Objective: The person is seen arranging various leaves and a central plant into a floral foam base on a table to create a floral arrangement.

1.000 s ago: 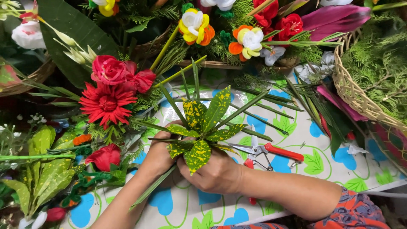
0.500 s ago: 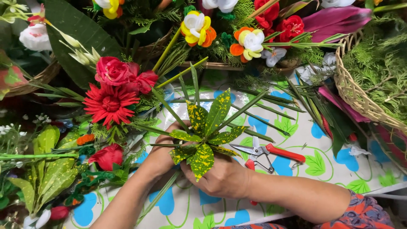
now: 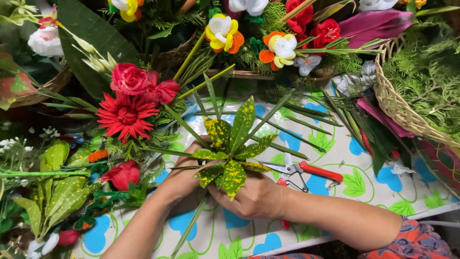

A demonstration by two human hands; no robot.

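Both my hands hold a small bunch of greenery over the table. My left hand (image 3: 184,177) grips its stems from the left, and my right hand (image 3: 254,196) closes on them from the right. The bunch has yellow-speckled green leaves (image 3: 230,148) fanned out on top and long narrow green blades (image 3: 268,115) sticking up behind. One long stem (image 3: 189,228) hangs down below my hands. Red-handled pruning shears (image 3: 302,170) lie on the table just right of my right hand.
A patterned tablecloth (image 3: 335,144) with blue and green shapes covers the table. Red flowers (image 3: 127,115) and leafy stems lie at left, yellow-orange and white flowers (image 3: 223,33) at the back. A wicker basket (image 3: 397,105) of fern greens stands at right.
My hands and the bunch have stayed in nearly the same place. The speckled leaves have shifted slightly as my fingers adjust their grip on the stems.
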